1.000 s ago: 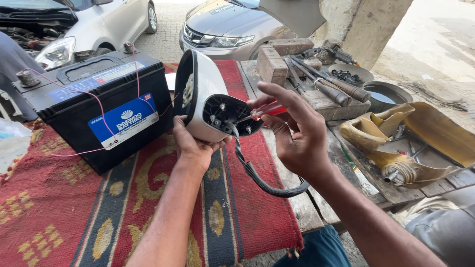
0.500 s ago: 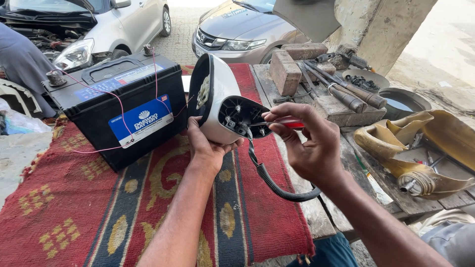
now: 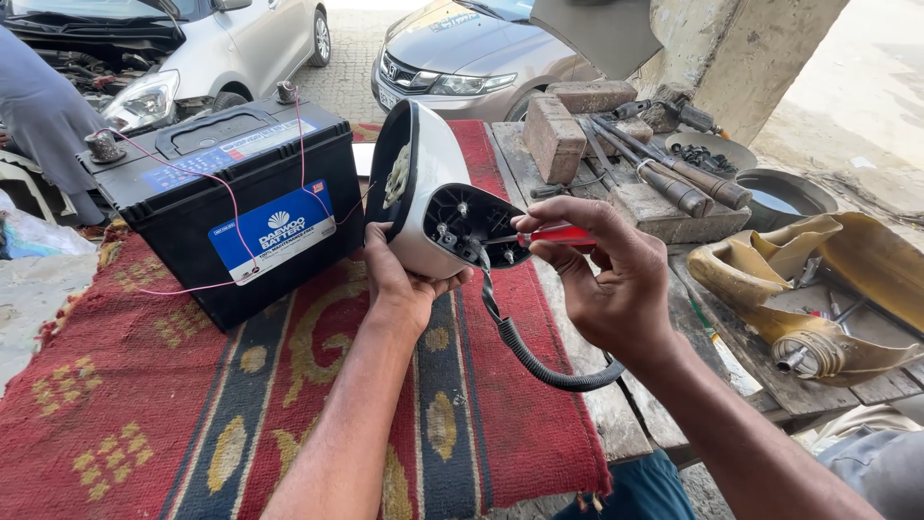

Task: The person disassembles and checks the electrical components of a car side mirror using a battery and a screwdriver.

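Nearest the camera, the left hand (image 3: 402,289) comes up from six o'clock and cups a white car side mirror (image 3: 428,207) from below, fingers curled shut around the underside of its shell, thumb on the side facing the battery. The mirror stands on edge above the red patterned rug (image 3: 144,414), its dark mounting base turned toward three o'clock. A black ribbed cable (image 3: 539,361) hangs out of that base and loops down toward five o'clock, passing under the right wrist.

The right hand (image 3: 606,279), entering from four o'clock, has its fingers pinched tight on a red-handled screwdriver (image 3: 558,235). The handle lies between thumb and forefinger at the top of the hand, and the shaft points toward nine o'clock into the recess of the mirror base, so the mirror sits just beyond the fingertips and touches only the tool tip.

At ten o'clock from the mirror, just beside it, a black car battery (image 3: 231,193) stands on the rug with thin pink wires (image 3: 221,188) trailing over its top and front. At three o'clock lies a yellowed plastic housing (image 3: 818,289) on the wooden bench (image 3: 616,414). Further, at one o'clock, bricks (image 3: 568,120), wooden-handled tools (image 3: 674,183) and a dark metal bowl (image 3: 784,193) crowd the bench. Farthest, at twelve o'clock, two parked cars stand: a silver car (image 3: 241,48) with its bonnet raised and a grey-brown car (image 3: 472,58).
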